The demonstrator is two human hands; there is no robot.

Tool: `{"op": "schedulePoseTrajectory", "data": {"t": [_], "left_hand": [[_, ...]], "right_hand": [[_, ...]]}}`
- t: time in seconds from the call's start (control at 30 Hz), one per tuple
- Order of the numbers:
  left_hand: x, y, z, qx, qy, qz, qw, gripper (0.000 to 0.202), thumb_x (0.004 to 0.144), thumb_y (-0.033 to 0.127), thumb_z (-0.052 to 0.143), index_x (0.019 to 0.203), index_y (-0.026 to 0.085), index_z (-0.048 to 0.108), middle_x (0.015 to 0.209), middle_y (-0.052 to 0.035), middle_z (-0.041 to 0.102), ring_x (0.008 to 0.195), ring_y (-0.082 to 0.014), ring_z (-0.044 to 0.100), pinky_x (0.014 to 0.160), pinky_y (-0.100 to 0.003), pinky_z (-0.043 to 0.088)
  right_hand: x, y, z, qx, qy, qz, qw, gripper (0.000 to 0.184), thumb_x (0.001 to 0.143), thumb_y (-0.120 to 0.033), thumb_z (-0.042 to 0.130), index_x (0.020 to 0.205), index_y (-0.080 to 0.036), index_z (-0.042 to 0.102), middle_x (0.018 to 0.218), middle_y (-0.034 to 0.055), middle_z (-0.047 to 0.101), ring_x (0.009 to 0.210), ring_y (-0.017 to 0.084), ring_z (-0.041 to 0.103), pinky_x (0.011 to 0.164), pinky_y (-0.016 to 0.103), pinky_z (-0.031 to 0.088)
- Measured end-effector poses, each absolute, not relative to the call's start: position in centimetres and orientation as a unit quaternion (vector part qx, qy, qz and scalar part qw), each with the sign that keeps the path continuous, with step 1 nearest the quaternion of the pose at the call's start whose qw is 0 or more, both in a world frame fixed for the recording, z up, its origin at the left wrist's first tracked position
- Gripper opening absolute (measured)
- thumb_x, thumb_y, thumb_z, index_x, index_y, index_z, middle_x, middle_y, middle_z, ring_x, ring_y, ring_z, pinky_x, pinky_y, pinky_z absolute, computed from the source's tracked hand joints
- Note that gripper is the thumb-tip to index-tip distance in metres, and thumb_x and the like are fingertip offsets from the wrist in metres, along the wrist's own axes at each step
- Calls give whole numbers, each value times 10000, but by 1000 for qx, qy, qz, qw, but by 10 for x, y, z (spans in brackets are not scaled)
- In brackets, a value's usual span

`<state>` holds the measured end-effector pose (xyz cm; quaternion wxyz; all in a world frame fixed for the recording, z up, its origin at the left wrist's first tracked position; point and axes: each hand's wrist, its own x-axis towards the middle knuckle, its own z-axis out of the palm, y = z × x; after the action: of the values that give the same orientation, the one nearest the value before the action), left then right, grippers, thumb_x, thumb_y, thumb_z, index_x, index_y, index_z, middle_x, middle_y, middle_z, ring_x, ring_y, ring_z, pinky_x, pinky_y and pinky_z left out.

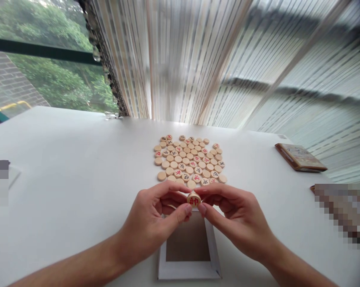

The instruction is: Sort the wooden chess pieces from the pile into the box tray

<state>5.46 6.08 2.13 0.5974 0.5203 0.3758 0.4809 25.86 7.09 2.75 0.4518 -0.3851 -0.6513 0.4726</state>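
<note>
Between my two hands I hold a round wooden Chinese chess piece [194,200] with a red character on its face. My left hand [159,211] pinches its left side with thumb and fingers, and my right hand [232,209] grips the right side the same way. It is held above the far end of an open shallow box [188,270] with white walls and a brown bottom. Just beyond my hands, many more wooden chess pieces [192,164] lie spread flat on the white table. Some show red or black characters; others are plain side up.
On the right of the white table [78,171] lies a flat brown box [302,157] with a picture on its lid. Nearer on the right, another object is blurred out, as is one at the left edge. Striped string curtains [180,59] and a window stand behind the table.
</note>
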Motion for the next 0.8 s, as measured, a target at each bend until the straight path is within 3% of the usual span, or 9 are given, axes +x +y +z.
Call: {"op": "schedulePoseTrajectory", "data": {"t": [0.37,0.8], "left_hand": [[52,60,21,532,370,485,588,224,911,149,780,1134,166,796,920,-56,840,808,-164,807,753,-226,691],[51,61,14,508,372,475,614,292,889,231,846,1171,154,839,893,-74,845,739,-153,773,745,-239,679]], "right_hand": [[262,72,23,-368,-669,452,461,242,928,-166,797,1145,-269,821,947,50,805,743,151,725,671,248,629],[264,75,18,-375,-654,482,446,258,879,-209,861,1133,-246,838,893,56,801,739,178,730,692,304,644]]}}
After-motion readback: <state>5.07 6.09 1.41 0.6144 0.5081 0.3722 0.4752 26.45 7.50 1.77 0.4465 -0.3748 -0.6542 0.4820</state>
